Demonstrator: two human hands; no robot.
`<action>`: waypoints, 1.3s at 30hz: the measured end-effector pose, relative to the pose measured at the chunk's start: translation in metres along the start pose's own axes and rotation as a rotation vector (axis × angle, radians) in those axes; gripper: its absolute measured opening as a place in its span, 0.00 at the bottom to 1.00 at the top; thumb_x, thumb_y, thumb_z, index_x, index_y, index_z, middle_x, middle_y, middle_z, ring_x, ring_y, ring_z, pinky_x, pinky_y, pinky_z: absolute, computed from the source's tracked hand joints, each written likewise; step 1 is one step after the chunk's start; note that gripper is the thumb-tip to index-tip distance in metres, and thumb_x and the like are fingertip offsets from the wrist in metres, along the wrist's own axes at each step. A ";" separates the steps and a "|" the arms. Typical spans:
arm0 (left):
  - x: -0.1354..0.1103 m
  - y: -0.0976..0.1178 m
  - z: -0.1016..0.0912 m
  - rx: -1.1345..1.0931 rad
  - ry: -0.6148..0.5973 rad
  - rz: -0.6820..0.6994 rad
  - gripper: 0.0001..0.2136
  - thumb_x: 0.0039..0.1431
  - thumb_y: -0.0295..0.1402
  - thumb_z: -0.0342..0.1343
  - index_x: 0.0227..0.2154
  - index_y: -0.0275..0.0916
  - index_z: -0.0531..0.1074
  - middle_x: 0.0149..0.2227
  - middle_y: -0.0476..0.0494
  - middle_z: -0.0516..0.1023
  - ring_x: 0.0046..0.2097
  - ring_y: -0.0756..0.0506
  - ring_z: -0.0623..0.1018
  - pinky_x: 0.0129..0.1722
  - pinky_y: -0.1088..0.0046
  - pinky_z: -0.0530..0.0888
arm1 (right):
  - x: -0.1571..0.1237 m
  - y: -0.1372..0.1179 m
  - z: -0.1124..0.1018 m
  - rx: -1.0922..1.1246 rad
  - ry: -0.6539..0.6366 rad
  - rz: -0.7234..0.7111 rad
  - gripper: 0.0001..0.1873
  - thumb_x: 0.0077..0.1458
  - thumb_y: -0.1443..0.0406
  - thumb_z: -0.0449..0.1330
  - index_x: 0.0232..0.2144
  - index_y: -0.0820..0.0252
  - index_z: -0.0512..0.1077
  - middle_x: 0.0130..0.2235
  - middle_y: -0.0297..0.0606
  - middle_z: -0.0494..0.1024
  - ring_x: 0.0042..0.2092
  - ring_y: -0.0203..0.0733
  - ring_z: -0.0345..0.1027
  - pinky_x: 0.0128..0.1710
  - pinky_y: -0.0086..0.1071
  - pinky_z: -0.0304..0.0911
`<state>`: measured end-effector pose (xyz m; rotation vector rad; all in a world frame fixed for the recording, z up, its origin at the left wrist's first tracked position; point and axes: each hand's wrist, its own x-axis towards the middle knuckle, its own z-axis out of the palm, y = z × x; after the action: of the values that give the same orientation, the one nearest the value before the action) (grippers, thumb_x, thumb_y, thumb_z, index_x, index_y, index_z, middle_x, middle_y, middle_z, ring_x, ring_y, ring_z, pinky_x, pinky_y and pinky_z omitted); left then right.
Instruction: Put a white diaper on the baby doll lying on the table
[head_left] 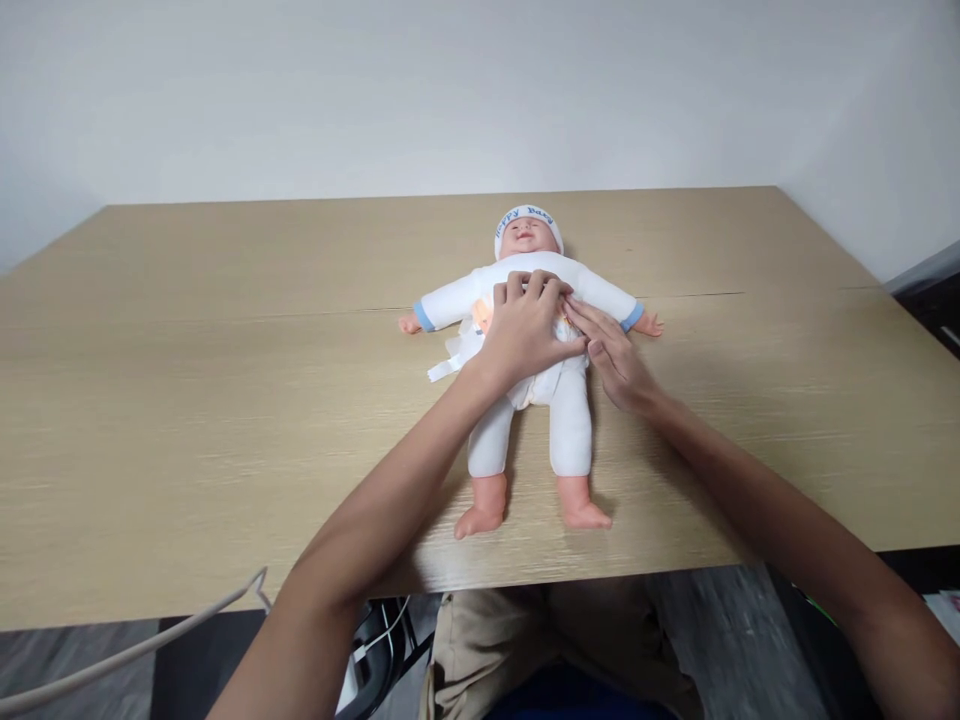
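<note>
A baby doll (pixel 572 445) in a white suit with blue cuffs lies on its back, head away from me, arms spread. Round its hips is a white diaper (pixel 541 388); a side flap with a tab (pixel 444 368) lies spread out at the left. My left hand (pixel 527 325) rests across the doll's belly on the diaper front, fingers bent over its upper edge and thumb stretched to the right. With fingers extended, my right hand (pixel 611 350) presses against the diaper's right side, close to my left thumb. What lies under both palms is hidden.
The doll lies on a wooden table (pixel 225 420) with a thin seam across it. A white wall (pixel 420 100) stands behind. A pale cable (pixel 187 625) runs at the front left edge, and dark items with cords (pixel 382 640) are below the table.
</note>
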<state>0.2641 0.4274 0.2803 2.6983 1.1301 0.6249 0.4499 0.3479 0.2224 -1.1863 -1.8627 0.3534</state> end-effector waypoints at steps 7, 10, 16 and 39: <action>-0.003 -0.002 -0.009 -0.151 0.061 0.063 0.37 0.64 0.49 0.70 0.71 0.43 0.67 0.68 0.32 0.76 0.68 0.26 0.71 0.69 0.46 0.67 | -0.002 0.006 -0.002 -0.083 0.018 -0.029 0.39 0.80 0.40 0.39 0.78 0.46 0.68 0.79 0.40 0.68 0.82 0.58 0.56 0.83 0.62 0.50; -0.014 -0.008 -0.022 -0.321 0.176 0.093 0.28 0.69 0.45 0.66 0.66 0.44 0.69 0.68 0.34 0.76 0.67 0.31 0.74 0.70 0.50 0.68 | -0.002 0.009 -0.004 -0.104 -0.009 -0.068 0.39 0.81 0.41 0.40 0.79 0.48 0.66 0.79 0.41 0.68 0.81 0.58 0.56 0.83 0.62 0.50; -0.060 -0.063 -0.019 -0.344 0.358 -0.136 0.11 0.74 0.40 0.57 0.54 0.45 0.73 0.58 0.37 0.82 0.55 0.36 0.79 0.63 0.52 0.75 | -0.002 0.014 -0.006 -0.152 -0.049 -0.133 0.39 0.81 0.44 0.41 0.81 0.54 0.62 0.80 0.45 0.66 0.80 0.57 0.59 0.81 0.61 0.55; -0.104 -0.119 -0.025 -0.018 -0.064 -0.490 0.18 0.70 0.47 0.61 0.29 0.43 0.65 0.38 0.38 0.81 0.41 0.36 0.77 0.43 0.61 0.66 | 0.145 -0.036 0.031 -0.146 -0.373 -0.037 0.18 0.67 0.62 0.62 0.57 0.57 0.79 0.54 0.46 0.83 0.57 0.57 0.75 0.59 0.50 0.68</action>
<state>0.1107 0.4371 0.2352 2.2692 1.6698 0.4578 0.3810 0.4581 0.3026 -1.2450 -2.2614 0.4489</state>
